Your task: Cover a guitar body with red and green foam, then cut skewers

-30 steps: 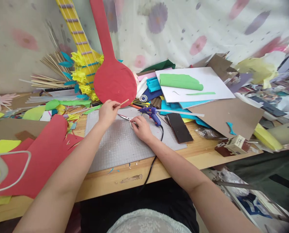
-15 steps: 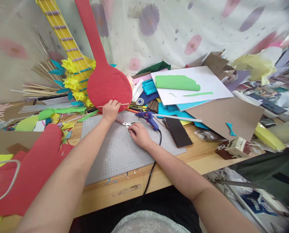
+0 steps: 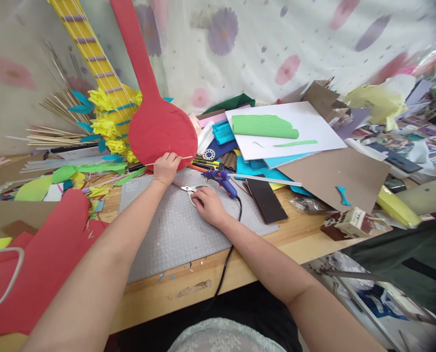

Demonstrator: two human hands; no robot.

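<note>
Two hands busy, both near the back edge of the grey cutting mat (image 3: pixel 159 249).

Left hand (image 3: pixel 166 168): fingers pinched narrow on a thin stick (image 3: pixel 187 157), held roughly level across the lower part of the red round-bodied piece (image 3: pixel 161 129). That piece stands neck-up, tilted, just beside the yellow strung piece (image 3: pixel 103 73). Can't tell if stick and red face touch.

Right hand (image 3: pixel 208 205): fingers curled over the handles of the scissors (image 3: pixel 187 188), which point toward the left wrist. Firm grip or just resting: can't tell, palm hides it.

Risks, my read:
- Blades sit close to the left hand; a push forward from the right could nick it or knock the stick off level.
- Pinch covers mid-stick, both ends free; a bump to either end could swing it.
- Red piece has no visible support at its foot; pressing on it could slide or tip it.
- Glue gun (image 3: pixel 221 181) lies just beyond the right hand. Its cord (image 3: pixel 225 274) runs under the right forearm, so an arm sweep could drag it.
</note>
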